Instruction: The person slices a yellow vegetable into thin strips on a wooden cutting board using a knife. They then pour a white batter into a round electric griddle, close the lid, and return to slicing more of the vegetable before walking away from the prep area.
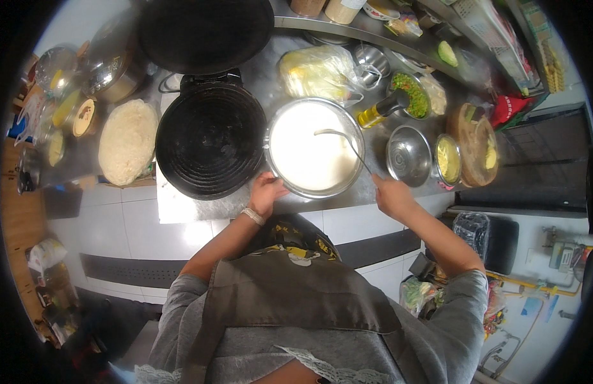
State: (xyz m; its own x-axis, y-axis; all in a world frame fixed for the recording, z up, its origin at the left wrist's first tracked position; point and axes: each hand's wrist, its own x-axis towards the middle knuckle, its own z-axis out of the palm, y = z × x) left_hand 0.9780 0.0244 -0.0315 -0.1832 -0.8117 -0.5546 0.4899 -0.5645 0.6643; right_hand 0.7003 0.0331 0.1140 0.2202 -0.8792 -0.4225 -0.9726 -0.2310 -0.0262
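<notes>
A wide metal bowl (355,178) of smooth white batter (308,144) stands before me on the steel counter. My right hand (394,198) grips the thin metal handle of a ladle (356,151), whose curved end rests in the batter. At the bowl's near left edge, my left hand (267,194) holds the rim with its fingers partly hidden. Just left of the bowl lies the black round plate of an electric griddle (210,144), bare inside. Its black lid (205,33) is raised behind it.
A stack of pale flatbreads (127,141) lies left of the griddle. An oil bottle (373,115), a plastic bag of yellow food (318,72), a bowl of chopped vegetables (411,96), an empty metal bowl (408,156) and a wooden chopping board (469,165) surround the batter. A steel shelf (334,28) overhangs the back.
</notes>
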